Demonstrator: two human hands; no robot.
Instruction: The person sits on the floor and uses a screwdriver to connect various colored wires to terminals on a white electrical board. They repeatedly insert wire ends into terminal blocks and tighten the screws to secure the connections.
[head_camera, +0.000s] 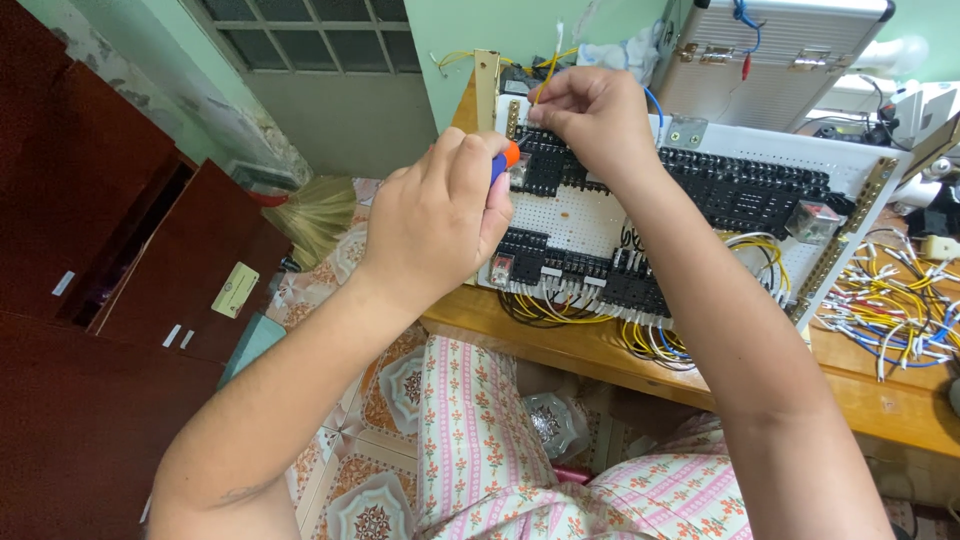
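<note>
A white perforated wiring board (585, 215) with rows of black relay sockets leans on the wooden table (560, 335). My left hand (440, 215) is closed around a screwdriver with an orange and blue handle (505, 158), its tip hidden near the board's upper left corner. My right hand (590, 115) pinches a thin yellow wire (545, 75) at the top row of black sockets. Yellow, white and blue wires (600, 325) hang from the board's lower edge.
A heap of loose cut wires (895, 310) lies on the table at right. A metal case (775, 45) stands behind the board. Dark red cabinets (120, 260) fill the left side, a straw broom (320, 210) rests on the patterned floor tiles.
</note>
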